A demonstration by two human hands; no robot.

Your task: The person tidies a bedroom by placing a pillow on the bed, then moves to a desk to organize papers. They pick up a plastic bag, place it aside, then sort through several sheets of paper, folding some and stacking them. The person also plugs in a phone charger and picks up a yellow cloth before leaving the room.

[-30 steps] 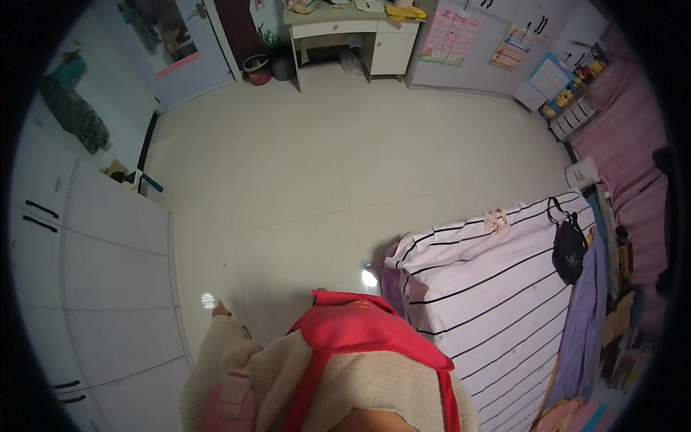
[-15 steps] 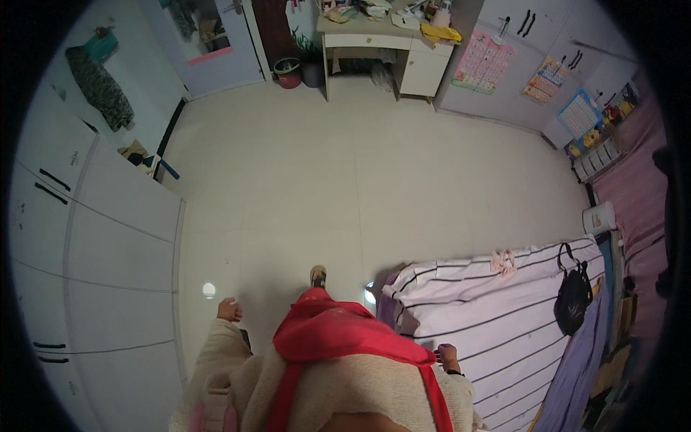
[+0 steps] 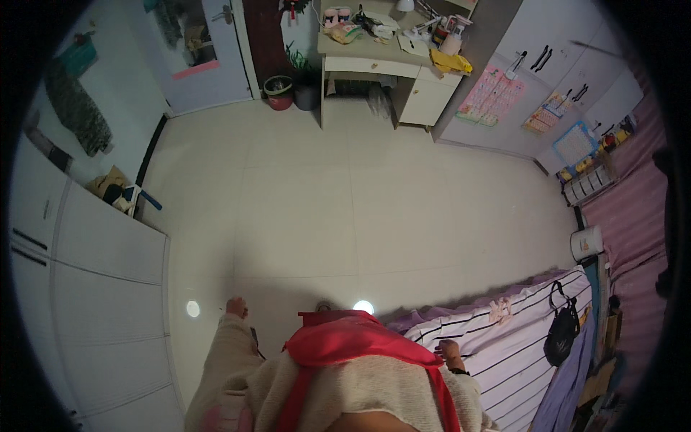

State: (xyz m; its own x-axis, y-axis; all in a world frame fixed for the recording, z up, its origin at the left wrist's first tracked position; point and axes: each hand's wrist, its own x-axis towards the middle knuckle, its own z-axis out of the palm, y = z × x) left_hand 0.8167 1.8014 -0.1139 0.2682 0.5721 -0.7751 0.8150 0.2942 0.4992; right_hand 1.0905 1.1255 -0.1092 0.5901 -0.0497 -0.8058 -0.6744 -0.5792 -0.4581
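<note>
My left hand (image 3: pixel 237 307) hangs beside my body over the floor, its fingers loosely bent and a little apart; I see nothing in it. My right hand (image 3: pixel 449 353) is at my other side, in front of the striped bed sheet as I look down, with fingers slightly spread and no object visible in them. A dark band circles the right wrist. Between the hands is the red apron (image 3: pixel 360 340) over my cream fleecy top. One shoe (image 3: pixel 324 306) just shows past the apron's edge.
Pale tiles make up the floor (image 3: pixel 302 209). White cabinets (image 3: pixel 108 288) line the left; the bed (image 3: pixel 497 345) at right carries a black bag (image 3: pixel 563 335). Ahead stand a cluttered desk (image 3: pixel 371 65), a red bin (image 3: pixel 278 92) and a door (image 3: pixel 209 79). A white bucket (image 3: pixel 586 243) is beyond the bed.
The view has tilted and moved forward: desk, door and bins sit lower, and the bed has slid down. The front shoe is now mostly hidden by the apron. Both hands stay at my sides.
</note>
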